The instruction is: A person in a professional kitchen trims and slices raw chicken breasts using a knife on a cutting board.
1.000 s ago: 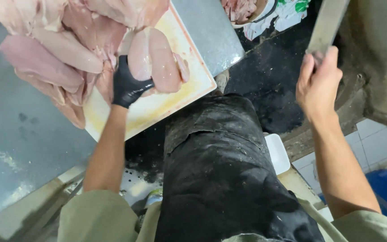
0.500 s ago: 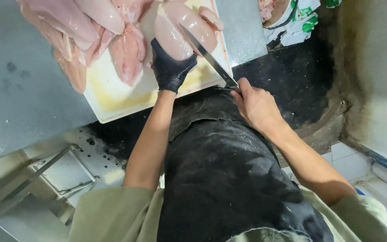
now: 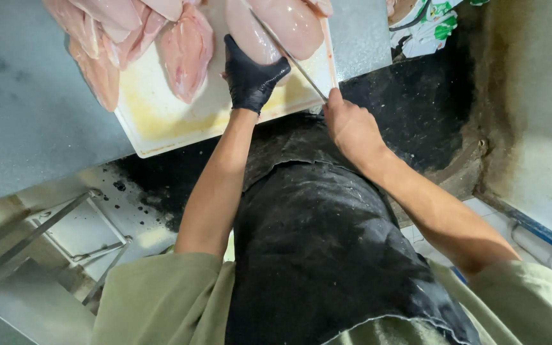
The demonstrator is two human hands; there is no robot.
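My left hand (image 3: 252,78), in a black glove, presses on a raw chicken breast (image 3: 269,29) lying on the white cutting board (image 3: 161,118). My bare right hand (image 3: 351,124) grips a long knife (image 3: 295,64) whose blade runs up and left into that breast beside the gloved fingers. Several more pale pink chicken breasts (image 3: 129,38) are piled on the board's left and top part. A black apron (image 3: 327,243) covers my front below the hands.
The board lies on a grey steel table (image 3: 27,121), its near edge over the table's edge. A metal rack (image 3: 65,236) stands lower left. Crumpled white and green packaging (image 3: 429,25) lies at top right, and a stained wall (image 3: 538,96) rises on the right.
My right hand swung the knife down from the upper right to the board and set the blade into the breast. The view shifted, so the board now sits higher and more to the centre.
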